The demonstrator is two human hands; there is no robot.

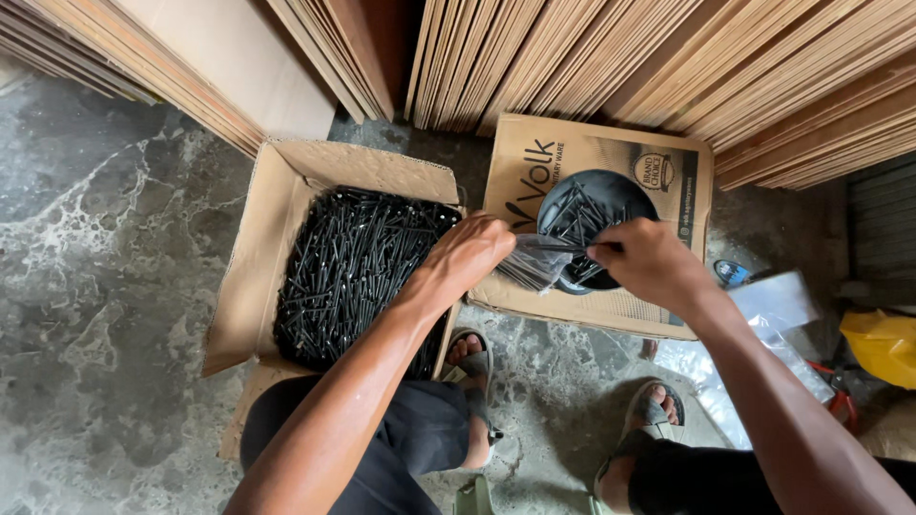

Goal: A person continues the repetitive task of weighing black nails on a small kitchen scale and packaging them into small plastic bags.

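Note:
My left hand [472, 251] grips the mouth of a small clear plastic bag [530, 264] holding several black screws. My right hand [644, 259] pinches a black screw at the bag's opening, fingers closed on it. Just behind my hands a black bowl [596, 195] with loose black screws rests on a closed cardboard box [534, 157]. To the left an open cardboard box [250, 277] is filled with many black screws [348, 272].
Stacks of plywood sheets [611, 57] lean along the back. A clear plastic sheet [773, 305] and a yellow bag [883, 343] lie at the right. My sandalled feet [472, 358] rest on the grey marbled floor [105, 286].

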